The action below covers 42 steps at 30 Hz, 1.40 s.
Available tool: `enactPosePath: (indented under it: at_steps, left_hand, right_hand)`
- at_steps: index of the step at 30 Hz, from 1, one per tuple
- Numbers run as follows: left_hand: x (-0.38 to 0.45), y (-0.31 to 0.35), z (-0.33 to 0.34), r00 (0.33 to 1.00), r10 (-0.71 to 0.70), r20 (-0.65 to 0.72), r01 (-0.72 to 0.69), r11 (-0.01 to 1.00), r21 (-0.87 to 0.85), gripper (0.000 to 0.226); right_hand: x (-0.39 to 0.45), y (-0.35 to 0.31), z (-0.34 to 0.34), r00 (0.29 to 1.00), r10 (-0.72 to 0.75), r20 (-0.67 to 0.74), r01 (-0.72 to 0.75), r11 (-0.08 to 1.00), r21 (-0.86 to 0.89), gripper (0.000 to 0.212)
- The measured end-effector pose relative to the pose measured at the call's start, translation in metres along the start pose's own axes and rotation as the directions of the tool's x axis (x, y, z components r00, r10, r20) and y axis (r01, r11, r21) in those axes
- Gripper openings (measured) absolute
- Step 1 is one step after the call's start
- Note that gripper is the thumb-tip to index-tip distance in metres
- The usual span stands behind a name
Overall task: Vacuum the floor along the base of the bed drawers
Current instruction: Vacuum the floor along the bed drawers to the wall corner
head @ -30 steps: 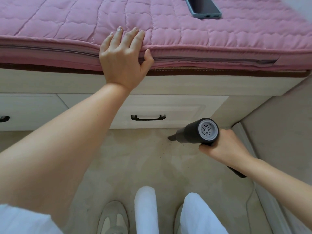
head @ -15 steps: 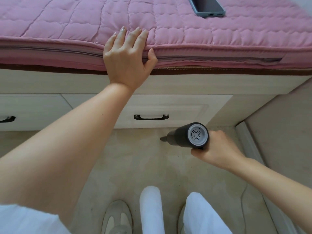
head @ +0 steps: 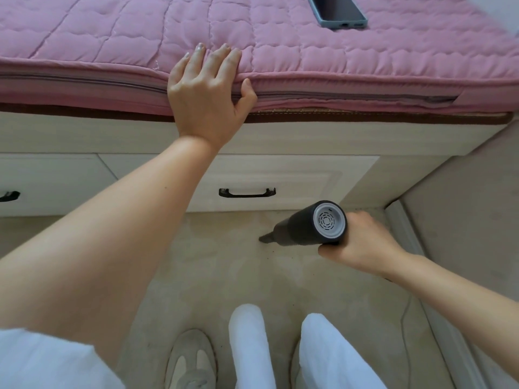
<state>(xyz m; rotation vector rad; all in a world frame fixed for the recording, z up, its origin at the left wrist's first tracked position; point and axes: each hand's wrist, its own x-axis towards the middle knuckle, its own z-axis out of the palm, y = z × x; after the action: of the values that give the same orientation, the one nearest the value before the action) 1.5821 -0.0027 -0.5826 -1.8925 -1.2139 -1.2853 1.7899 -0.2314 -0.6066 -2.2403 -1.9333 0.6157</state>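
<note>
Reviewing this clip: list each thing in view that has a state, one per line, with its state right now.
Left hand: fingers straight, resting on the mattress edge.
Right hand: grips the handheld vacuum.
Handheld vacuum: held low, nozzle pointing left at the floor.
Right drawer: closed.
Left drawer: closed.
Phone: lying flat on the mattress, screen dark.
Mattress: lies on the bed base, cover zipped.

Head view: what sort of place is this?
Most likely a home bedroom: a pink quilted mattress on a bed base with drawers, a phone lying on it, and the right hand gripping a handheld vacuum.
</note>
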Motion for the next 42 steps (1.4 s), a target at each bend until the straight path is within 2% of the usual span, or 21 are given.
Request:
enactPosePath:
  at_steps: [4, 10, 13, 17, 21, 26, 36, 42]
  left_hand:
    - [0.0, 0.004, -0.004, 0.998, -0.052, 0.021, 0.052, 0.999, -0.008, 0.038]
    - [0.001, 0.011, -0.006, 0.994, -0.083, 0.068, 0.083, 0.997, 0.007, 0.042]
    - [0.0, 0.011, -0.008, 0.991, -0.09, 0.095, 0.09, 0.996, 0.01, 0.043]
    - [0.001, 0.012, -0.008, 0.99, -0.093, 0.11, 0.092, 0.996, 0.015, 0.044]
    - [0.002, 0.013, -0.006, 0.991, -0.095, 0.093, 0.093, 0.995, 0.031, 0.043]
    - [0.003, 0.019, -0.005, 0.993, -0.072, 0.096, 0.065, 0.995, 0.073, 0.045]
    - [0.007, 0.059, 0.002, 0.996, 0.049, 0.081, -0.051, 0.998, 0.021, 0.045]
    - [0.004, 0.071, 0.008, 0.999, 0.045, 0.03, -0.045, 0.998, 0.033, 0.042]
  right_hand:
    - [-0.002, 0.011, -0.007, 0.999, 0.041, -0.021, -0.043, 0.996, -0.082, 0.028]
    - [-0.015, 0.023, -0.019, 0.997, 0.021, 0.071, -0.02, 1.0, -0.004, 0.027]
    - [-0.02, 0.025, -0.022, 0.994, 0.004, 0.108, -0.001, 1.0, -0.024, 0.027]
    - [-0.019, 0.024, -0.021, 0.997, -0.006, 0.08, 0.012, 0.997, -0.081, 0.027]
    - [-0.014, 0.028, -0.014, 0.999, -0.01, 0.051, 0.011, 1.0, -0.027, 0.024]
    - [-0.014, 0.032, -0.016, 0.993, -0.019, 0.114, 0.009, 0.996, 0.086, 0.022]
    - [-0.011, 0.032, -0.022, 0.989, -0.03, 0.146, 0.031, 1.0, -0.001, 0.023]
    - [-0.01, 0.036, -0.031, 0.964, -0.049, 0.263, 0.045, 0.999, 0.021, 0.023]
